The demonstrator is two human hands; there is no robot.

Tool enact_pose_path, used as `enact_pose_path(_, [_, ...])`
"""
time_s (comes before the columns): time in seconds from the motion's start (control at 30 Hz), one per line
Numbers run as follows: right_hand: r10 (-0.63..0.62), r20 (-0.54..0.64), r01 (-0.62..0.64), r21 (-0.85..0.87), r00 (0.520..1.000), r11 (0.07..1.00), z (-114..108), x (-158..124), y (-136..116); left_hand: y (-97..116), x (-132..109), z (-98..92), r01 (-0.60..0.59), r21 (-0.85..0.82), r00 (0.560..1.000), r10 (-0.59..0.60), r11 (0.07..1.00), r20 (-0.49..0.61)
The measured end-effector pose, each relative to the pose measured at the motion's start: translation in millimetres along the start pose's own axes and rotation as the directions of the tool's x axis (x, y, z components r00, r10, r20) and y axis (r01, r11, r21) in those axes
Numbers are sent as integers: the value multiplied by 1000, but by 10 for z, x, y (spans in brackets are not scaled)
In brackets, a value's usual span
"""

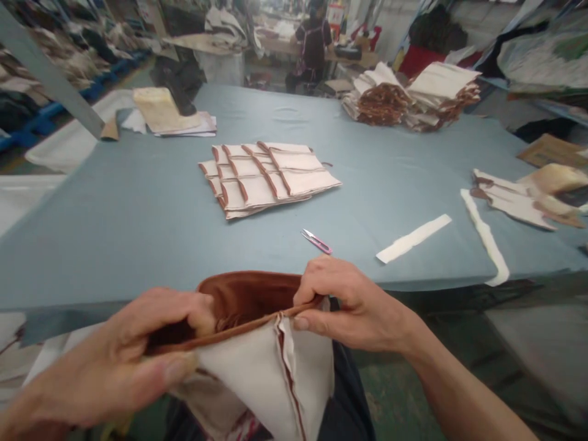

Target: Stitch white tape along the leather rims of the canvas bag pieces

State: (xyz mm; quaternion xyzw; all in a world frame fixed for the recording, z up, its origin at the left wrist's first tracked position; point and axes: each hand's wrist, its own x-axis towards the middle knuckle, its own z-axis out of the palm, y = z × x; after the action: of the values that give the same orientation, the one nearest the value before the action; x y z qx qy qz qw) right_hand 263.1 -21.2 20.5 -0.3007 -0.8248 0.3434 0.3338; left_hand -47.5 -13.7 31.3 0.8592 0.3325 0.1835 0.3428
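Note:
Both hands hold a cream fabric pouch (257,367) with a brown lining and brown rim, just in front of the table's near edge. My left hand (124,358) grips the pouch's left rim, fingers curled inside the opening. My right hand (349,306) pinches the right rim between thumb and fingers. The pouch's mouth is pulled open, showing the brown inside. Small pink thread snips (316,241) lie on the table just beyond my right hand.
A blue-grey table (138,214) carries a fanned stack of finished cream pieces (266,177), white fabric strips (413,239), more pieces at the right (519,199), and piles at the back (413,95). A person (313,43) stands far behind.

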Motion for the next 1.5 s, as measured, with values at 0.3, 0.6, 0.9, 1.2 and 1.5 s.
enact_pose_path(0.3, [-43,83,43,6,996,999,-21,188,-215,145,344,115,-141,-202,989,145,969,2])
enact_pose_path(0.6, [8,89,-14,61,996,998,54,128,-52,193,506,111,-96,-361,977,158,928,146])
enact_pose_path(0.9, [55,11,-55,8,998,998,148,105,-47,161,528,173,4,-352,995,33,936,98])
enact_pose_path(1.2, [-7,-72,0,-100,997,995,213,144,-126,202,503,149,62,-336,994,-26,940,110])
enact_pose_path(1.5, [100,-99,-115,-150,990,982,243,189,-202,307,473,225,140,-228,990,-137,963,32])
